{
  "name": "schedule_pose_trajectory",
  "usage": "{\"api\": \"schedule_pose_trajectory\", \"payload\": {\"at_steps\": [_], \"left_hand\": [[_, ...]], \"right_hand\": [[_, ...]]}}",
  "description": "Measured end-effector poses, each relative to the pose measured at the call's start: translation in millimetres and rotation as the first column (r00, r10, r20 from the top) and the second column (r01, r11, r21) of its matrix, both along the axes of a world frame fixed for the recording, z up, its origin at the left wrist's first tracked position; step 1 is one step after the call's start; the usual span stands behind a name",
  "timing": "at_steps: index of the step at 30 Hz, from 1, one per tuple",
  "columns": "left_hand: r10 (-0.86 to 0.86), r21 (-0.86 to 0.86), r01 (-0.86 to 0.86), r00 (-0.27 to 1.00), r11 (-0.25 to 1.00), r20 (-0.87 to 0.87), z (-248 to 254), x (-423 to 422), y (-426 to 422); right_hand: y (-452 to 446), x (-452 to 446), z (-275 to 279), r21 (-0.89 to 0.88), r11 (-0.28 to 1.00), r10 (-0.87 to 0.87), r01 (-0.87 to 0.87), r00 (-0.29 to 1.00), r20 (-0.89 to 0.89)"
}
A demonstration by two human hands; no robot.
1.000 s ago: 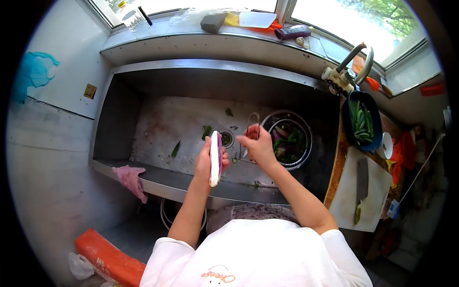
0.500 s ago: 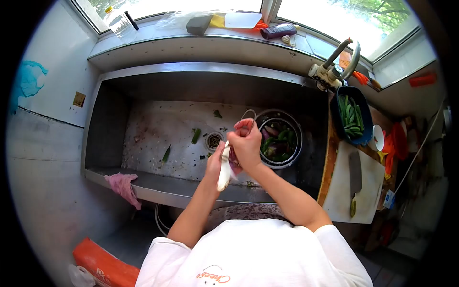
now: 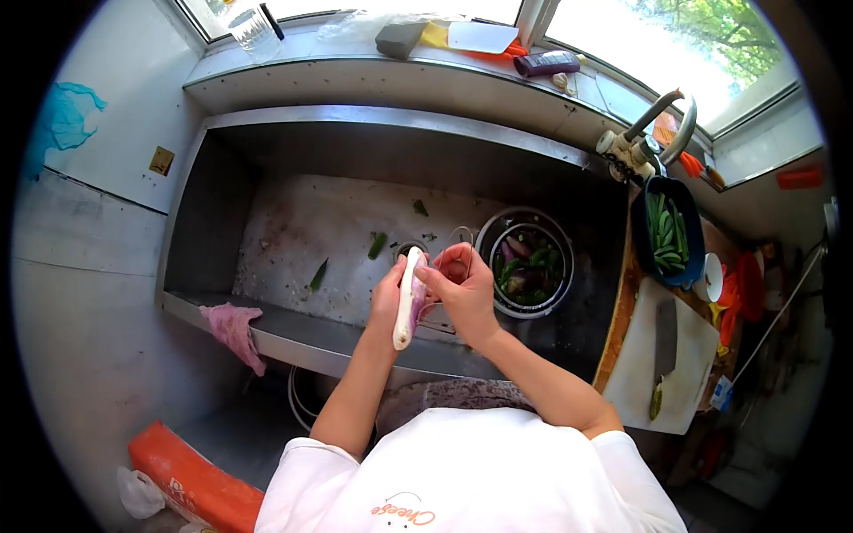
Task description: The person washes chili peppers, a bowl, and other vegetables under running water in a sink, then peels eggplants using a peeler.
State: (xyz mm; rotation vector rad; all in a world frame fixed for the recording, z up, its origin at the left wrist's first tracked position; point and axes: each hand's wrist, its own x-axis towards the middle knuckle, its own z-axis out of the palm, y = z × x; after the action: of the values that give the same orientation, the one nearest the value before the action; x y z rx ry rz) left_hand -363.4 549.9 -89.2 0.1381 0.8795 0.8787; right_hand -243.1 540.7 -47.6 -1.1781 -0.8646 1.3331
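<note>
Right hand (image 3: 466, 290), shifted down the part-peeled eggplant (image 3: 406, 306) at frame centre, grips wire-framed peeler (image 3: 437, 328); left hand (image 3: 384, 301) clasps eggplant, purple skin (image 3: 419, 298) remaining.

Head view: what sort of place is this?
Most likely a kitchen: a long metal sink, a tap at its corner, and a knife lying on a cutting board.
</note>
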Motion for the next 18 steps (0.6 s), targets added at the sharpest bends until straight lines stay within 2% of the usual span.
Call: {"api": "schedule_pose_trajectory", "payload": {"at_steps": [1,4,5,8,9,11,12,13,15,16,17,18], "left_hand": [[0.001,0.003,-0.002,1.000,1.000,0.004,-3.6,3.3,0.0],[-0.017,0.027,0.015,0.994,1.000,0.107,-9.7,1.8,0.6],[0.057,-0.046,-0.055,0.998,0.997,0.038,-7.3,7.4,-0.9],[0.027,-0.011,-0.027,1.000,1.000,-0.016,-13.8,8.6,-3.4],[-0.009,-0.013,0.010,0.995,1.000,0.101,-15.0,10.1,-3.1],[-0.021,-0.061,0.025,0.997,0.998,0.079,-11.1,18.2,-6.5],[-0.023,-0.083,0.029,0.997,0.996,0.070,1.4,23.7,-7.9],[-0.018,-0.208,0.028,0.999,0.978,0.049,21.2,27.6,-8.9],[-0.127,-0.058,0.158,0.924,0.986,0.361,-6.0,19.7,-17.4],[-0.191,0.029,0.204,0.846,0.979,0.498,-6.9,18.0,-20.8],[-0.204,0.003,0.214,0.923,0.977,0.326,-3.7,18.1,-25.9],[-0.231,0.034,0.230,0.938,0.973,0.258,5.5,17.7,-26.8]], "right_hand": [[-2.1,-1.8,1.0,0.028,0.999,-0.032,0.033,0.999,-0.042],[2.7,1.8,5.3,-0.056,0.992,-0.122,0.114,0.980,-0.159],[4.8,5.9,-3.2,-0.023,0.992,-0.128,0.126,0.977,-0.171],[5.3,7.0,14.6,-0.079,0.986,-0.163,0.148,0.954,-0.253],[4.0,5.6,11.7,-0.057,0.992,-0.125,0.116,0.971,-0.201],[2.4,0.0,0.0,-0.017,0.998,-0.061,0.060,0.994,-0.091],[5.0,1.9,-6.1,0.032,0.993,-0.108,0.109,0.993,-0.041],[10.7,4.4,-12.8,0.082,0.985,-0.153,0.152,0.988,0.006],[24.5,12.9,-23.4,0.146,0.962,-0.243,0.229,0.967,0.083],[31.9,20.4,-24.4,0.094,0.965,-0.248,0.244,0.968,0.040],[43.6,28.3,-33.3,0.093,0.945,-0.318,0.313,0.947,0.043],[54.8,36.5,-44.5,0.095,0.921,-0.384,0.379,0.922,0.044]]}}
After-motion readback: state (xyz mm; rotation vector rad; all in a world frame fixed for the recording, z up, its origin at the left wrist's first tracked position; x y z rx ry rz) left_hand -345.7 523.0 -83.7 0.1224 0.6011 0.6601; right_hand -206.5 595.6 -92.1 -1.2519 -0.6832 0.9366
